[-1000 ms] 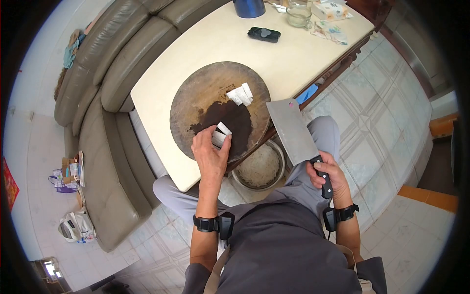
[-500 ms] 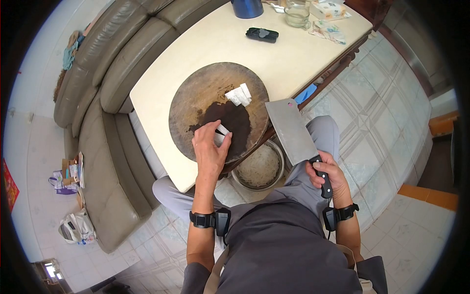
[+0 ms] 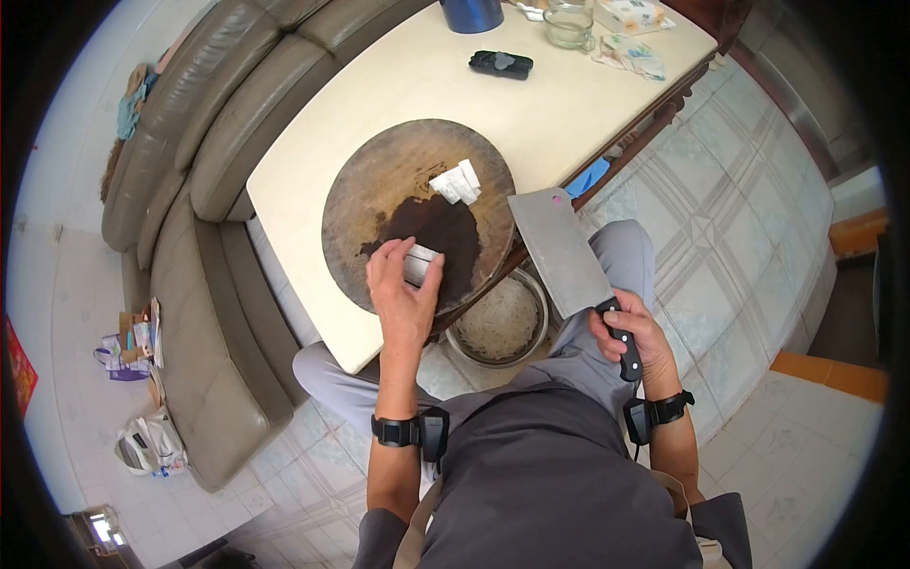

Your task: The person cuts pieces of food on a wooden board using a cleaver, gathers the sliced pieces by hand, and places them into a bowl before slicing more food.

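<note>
A round wooden chopping board (image 3: 365,190) with a dark wet patch lies on the table. My left hand (image 3: 403,296) is on its near part, thumb and fingers closed around white block-like pieces (image 3: 419,264) with a thin dark gap between them. Farther back on the board, several flat white slices (image 3: 457,182) lie overlapping. My right hand (image 3: 633,332) grips the black handle of a cleaver (image 3: 561,248). Its broad blade is off the board's right side, above my leg. Below the table edge, a metal basin (image 3: 543,327) holds thin white shreds (image 3: 495,322).
The cream table (image 3: 303,190) also bears a black object (image 3: 500,64), a blue container (image 3: 472,13), a glass mug (image 3: 569,27) and a tissue pack (image 3: 633,16). A grey-brown sofa (image 3: 213,313) curves along the left. Tiled floor (image 3: 730,228) extends at right.
The white pieces under my left hand have come together; one was tilted upright between the fingers before and now lies beside the other. The cleaver stays nearly still.
</note>
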Tool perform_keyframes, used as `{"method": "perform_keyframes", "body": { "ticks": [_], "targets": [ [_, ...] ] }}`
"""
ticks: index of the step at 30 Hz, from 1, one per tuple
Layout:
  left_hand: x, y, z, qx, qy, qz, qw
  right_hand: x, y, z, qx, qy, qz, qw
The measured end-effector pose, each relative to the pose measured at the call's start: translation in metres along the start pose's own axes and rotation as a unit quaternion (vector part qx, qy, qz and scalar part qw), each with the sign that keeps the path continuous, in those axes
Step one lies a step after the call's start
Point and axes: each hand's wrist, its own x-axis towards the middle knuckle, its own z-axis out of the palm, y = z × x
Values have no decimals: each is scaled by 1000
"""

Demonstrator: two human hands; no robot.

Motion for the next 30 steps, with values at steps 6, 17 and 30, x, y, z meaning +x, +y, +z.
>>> {"method": "perform_keyframes", "body": {
  "ticks": [6, 17, 30],
  "targets": [
    [-22, -18, -38, -27, -28, -17, 999, -1, -2, 2, 9, 6, 3, 1000],
    [-39, -16, -32, 122, -227, 140, 956, 1, -1, 1, -3, -1, 0, 1000],
    [-28, -18, -23, 12, -118, 134, 984, 0, 7, 2, -37, 25, -15, 999]
  ]
}}
